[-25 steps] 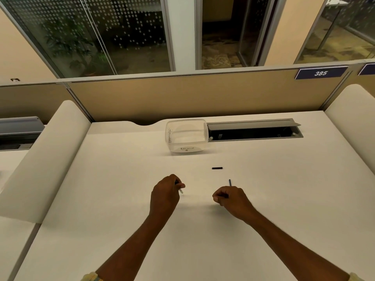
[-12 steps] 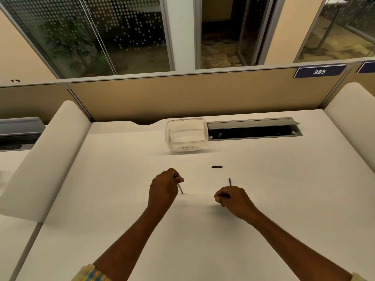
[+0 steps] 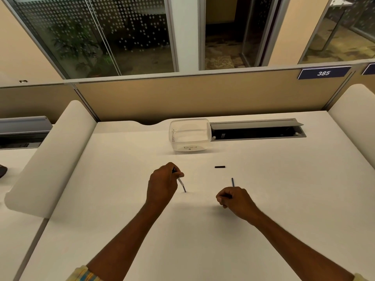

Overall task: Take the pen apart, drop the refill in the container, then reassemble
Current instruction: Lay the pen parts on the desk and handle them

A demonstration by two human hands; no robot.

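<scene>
My left hand (image 3: 162, 185) is closed around a thin pen part (image 3: 182, 184) whose pale shaft with a bluish tip slants down to the right, its end near the desk. My right hand (image 3: 235, 199) is closed around a dark blue thin piece (image 3: 232, 182) that sticks out past the knuckles, pointing away from me. A short black pen piece (image 3: 220, 166) lies loose on the white desk between the hands and the container. The clear plastic container (image 3: 189, 136), labelled "RECYCLE", stands at the back of the desk.
An open grey cable tray (image 3: 256, 130) lies in the desk right of the container. White rounded dividers flank the desk at left (image 3: 52, 157) and right (image 3: 355, 118). A tan partition (image 3: 192, 96) closes the back.
The part in my left hand has slid further out and now slants down toward the desk. My hands have drawn slightly further apart. The black piece has not moved.
</scene>
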